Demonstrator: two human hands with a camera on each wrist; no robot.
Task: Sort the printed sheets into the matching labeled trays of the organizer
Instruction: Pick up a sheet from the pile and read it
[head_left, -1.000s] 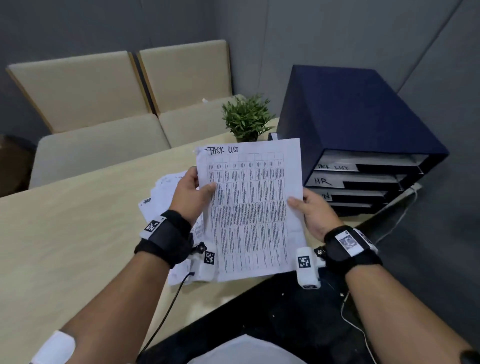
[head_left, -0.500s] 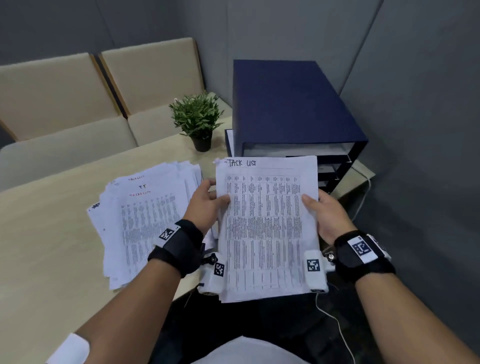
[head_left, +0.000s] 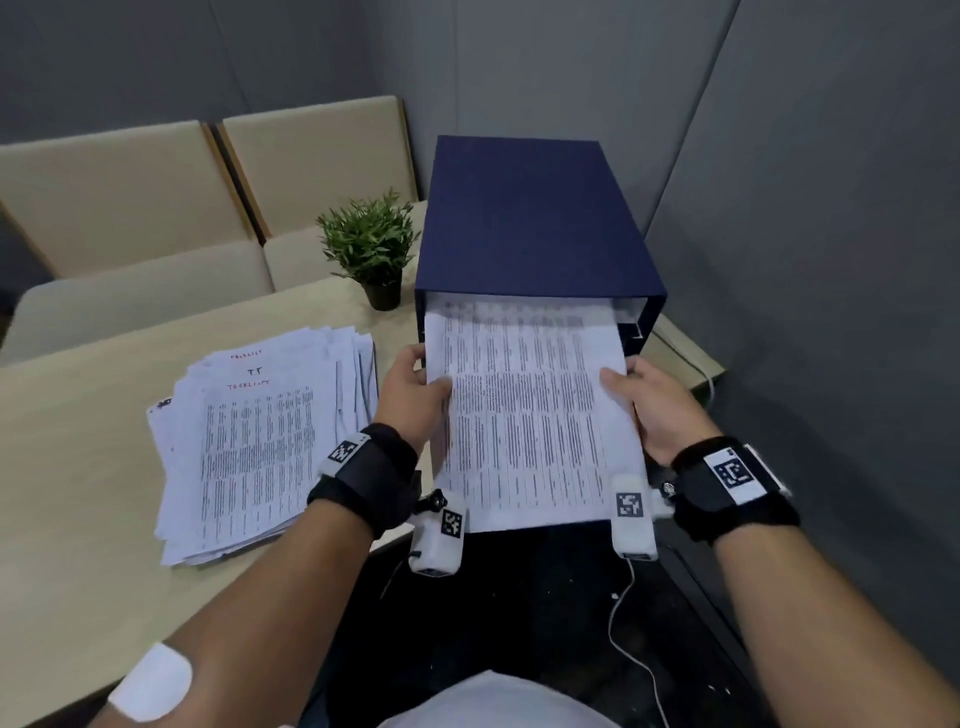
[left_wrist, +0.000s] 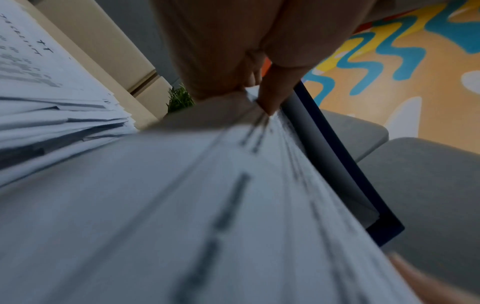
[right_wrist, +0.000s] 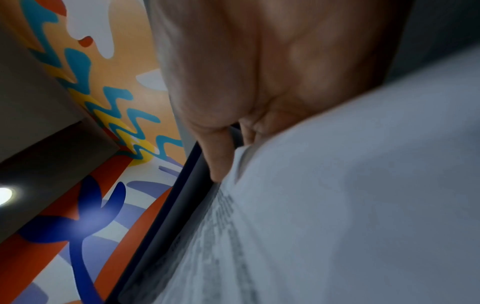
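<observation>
At the navy organizer's (head_left: 530, 218) top tray: printed sheet (head_left: 524, 415) half inserted, side edges pinched by left hand (head_left: 413, 397) and right hand (head_left: 657, 410).

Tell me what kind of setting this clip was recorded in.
Probably an office meeting booth or small meeting room: a light wooden table with a loose pile of printed sheets, a navy tray organizer in the corner, grey panel walls and beige cushioned bench seating behind a small potted plant.

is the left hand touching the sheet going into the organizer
Touching. The head view shows the left hand pinching the sheet's left edge, thumb on top; the left wrist view shows fingers curled onto the paper.
</observation>
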